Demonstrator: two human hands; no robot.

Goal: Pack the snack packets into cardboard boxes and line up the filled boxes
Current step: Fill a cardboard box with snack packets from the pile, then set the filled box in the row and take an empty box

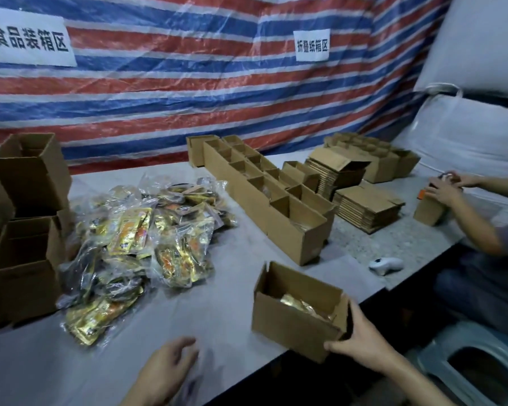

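**Packing station, head view.** The open cardboard box [291,323] stands at 5 o'clock on the grey table [217,303], near its front edge. Its flaps are up and at least one gold packet [302,306] shows inside. How full it is cannot be told.

The right hand [361,341] grips the box's near right corner, with the fingers wrapped over the end wall and the thumb along the front face. The left hand [170,367], at 7 o'clock, hovers just above the table with its fingers loosely curled. It holds nothing, and its outline is blurred.

At 9 o'clock lies the pile of snack packets [147,232], many still bundled in clear bags. It is large, so most of the packing appears to remain.

At 12 o'clock from the held box is a double row of boxes [264,197], set side by side and running away toward the striped tarpaulin [188,92]. Some near ones show a sheen of contents, but the far ones cannot be read. The line-up is judged well begun, and the held box is probably the next to join its near end.

Empty erected boxes [27,177] wait at the far 9 o'clock edge, and flat cardboard stacks [367,206] at 2 o'clock. At 3 o'clock a second person's hands [443,191] work on another box.
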